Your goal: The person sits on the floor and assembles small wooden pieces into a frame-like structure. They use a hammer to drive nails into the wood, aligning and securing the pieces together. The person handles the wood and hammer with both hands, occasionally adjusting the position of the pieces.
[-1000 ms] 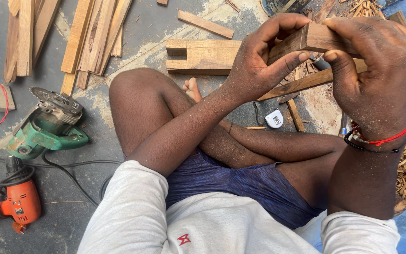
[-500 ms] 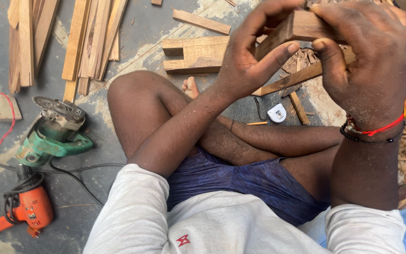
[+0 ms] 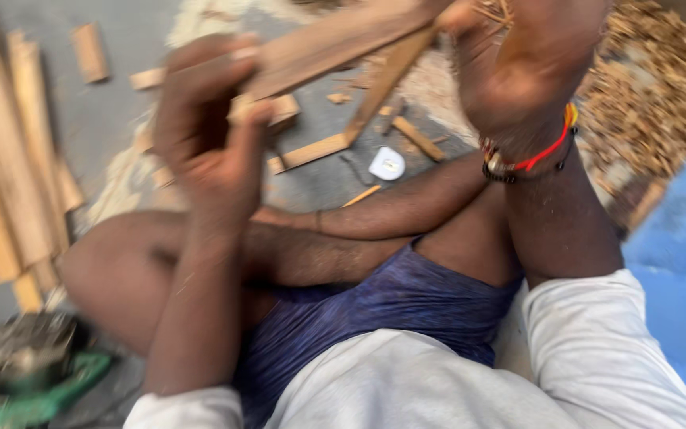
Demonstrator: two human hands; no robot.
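Observation:
I sit cross-legged on a grey floor and the view is blurred by motion. My left hand point(image 3: 208, 131) grips the near end of a long wooden piece point(image 3: 335, 44) held up in front of me. My right hand point(image 3: 529, 59), with red and black bands at the wrist, holds the far end of the same wooden piece near the top edge. A thinner strip slants down from the piece toward the floor.
Wooden slats point(image 3: 9, 183) lie on the left. A green power tool point(image 3: 29, 369) sits at the lower left. A small white tape measure point(image 3: 387, 163) and wood offcuts point(image 3: 418, 139) lie ahead of my legs. A heap of wood shavings point(image 3: 653, 95) fills the upper right.
The camera has swung right and tilted. Both hands have shifted the wooden piece; my left hand now sits farther left and lower along it. The orange drill has left the view.

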